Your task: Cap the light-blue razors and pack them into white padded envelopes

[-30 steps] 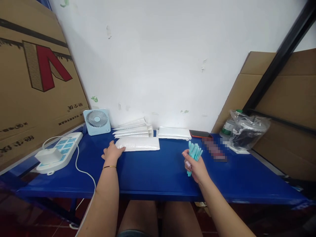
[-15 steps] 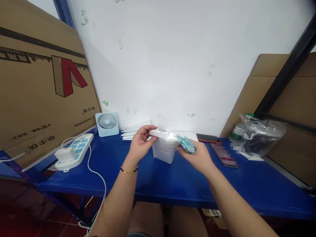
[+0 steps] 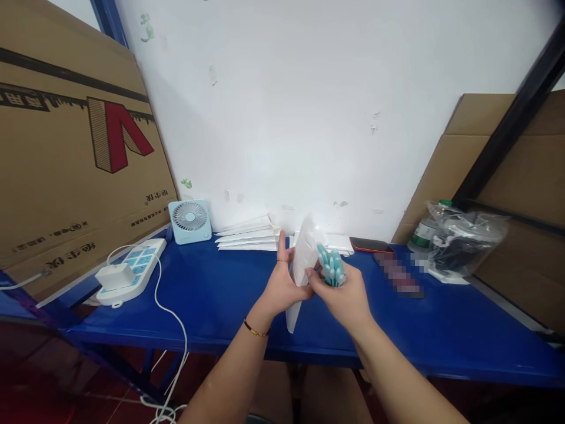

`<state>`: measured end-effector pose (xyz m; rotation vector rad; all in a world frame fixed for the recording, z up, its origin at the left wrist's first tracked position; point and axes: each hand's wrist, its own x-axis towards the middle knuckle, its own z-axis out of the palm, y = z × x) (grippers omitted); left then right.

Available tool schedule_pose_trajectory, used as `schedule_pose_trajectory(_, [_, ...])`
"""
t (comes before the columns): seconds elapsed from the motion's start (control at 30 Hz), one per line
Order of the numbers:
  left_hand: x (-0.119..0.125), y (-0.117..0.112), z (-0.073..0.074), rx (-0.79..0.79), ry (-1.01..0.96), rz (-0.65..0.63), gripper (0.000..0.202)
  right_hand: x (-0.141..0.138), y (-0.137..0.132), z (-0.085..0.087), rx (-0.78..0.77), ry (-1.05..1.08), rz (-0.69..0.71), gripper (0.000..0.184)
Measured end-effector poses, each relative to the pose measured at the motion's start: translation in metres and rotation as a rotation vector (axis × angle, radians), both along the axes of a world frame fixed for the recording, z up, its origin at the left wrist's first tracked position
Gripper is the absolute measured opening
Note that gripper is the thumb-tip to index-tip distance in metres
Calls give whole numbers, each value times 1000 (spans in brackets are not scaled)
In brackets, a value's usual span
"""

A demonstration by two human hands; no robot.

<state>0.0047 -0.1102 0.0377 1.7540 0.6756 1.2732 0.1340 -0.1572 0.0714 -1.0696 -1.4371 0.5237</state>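
A white, flat paper-like bag (image 3: 303, 256) stands nearly edge-on above the table, its upper part crumpled and partly see-through. My left hand (image 3: 285, 285) grips it from the left, thumb across its lower part and one finger pointing up. In my right hand (image 3: 342, 288) is a bundle of several slim teal pieces with paler rounded ends (image 3: 332, 265); their exact kind I cannot make out. The right fingertips meet the bag's right side, close to the left thumb. Whether anything is inside the bag is hidden.
Stacked white paper sheets or envelopes (image 3: 247, 235) lie along the wall, beside a light-blue fan (image 3: 190, 221). A power strip (image 3: 139, 265) with a plugged-in charger is at left. Phones (image 3: 373, 245), a bottle (image 3: 424, 232) and a plastic-wrapped dark item (image 3: 470, 244) occupy the right of the blue table (image 3: 212, 306).
The white bag has turned from facing me to nearly edge-on. My left hand has moved from its top corner to the right and lower. The teal bundle now points more upright.
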Motion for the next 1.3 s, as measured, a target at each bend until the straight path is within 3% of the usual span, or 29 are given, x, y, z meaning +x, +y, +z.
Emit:
schedule_pose_trajectory(0.1, [-4,8,-4,-131,-22,-177,97,17,4,21,3,169,115,20])
schedule_pose_trajectory(0.2, [-7,18,-7,-254,-30,-406,76,37,15,62,139,364,200,27])
schedule_pose_trajectory(0.3, [-2,26,-9,-266,-28,-542,71,44,28,99,228,331,222,34])
schedule_pose_trajectory(0.37, [4,29,-9,-257,-17,-606,73,41,35,109,191,276,245,36])
schedule_pose_trajectory(0.43, [10,30,-9,-268,-14,-663,73,36,40,105,90,208,280,38])
schedule_pose_trajectory(0.7, [20,33,-16,-368,-144,-758,64,33,44,62,-313,55,440,31])
schedule_pose_trajectory(0.87, [24,32,-18,-464,-218,-796,70,38,45,62,-345,7,490,34])
schedule_pose_trajectory(1.0, [27,30,-17,-541,-291,-846,76,46,47,61,-270,11,466,62])
schedule_pose_trajectory(1.07, [27,30,-18,-587,-309,-872,69,50,52,55,-273,-28,425,63])
schedule_pose_trajectory(1.17, [25,32,-23,-666,-240,-739,59,60,64,37,-289,-47,264,36])
schedule_pose_trajectory(1.23, [24,35,-27,-694,-181,-560,51,68,72,26,-275,-23,150,32])
schedule_pose_trajectory(1.3, [23,39,-29,-713,-181,-448,43,77,77,18,-243,-16,151,35])
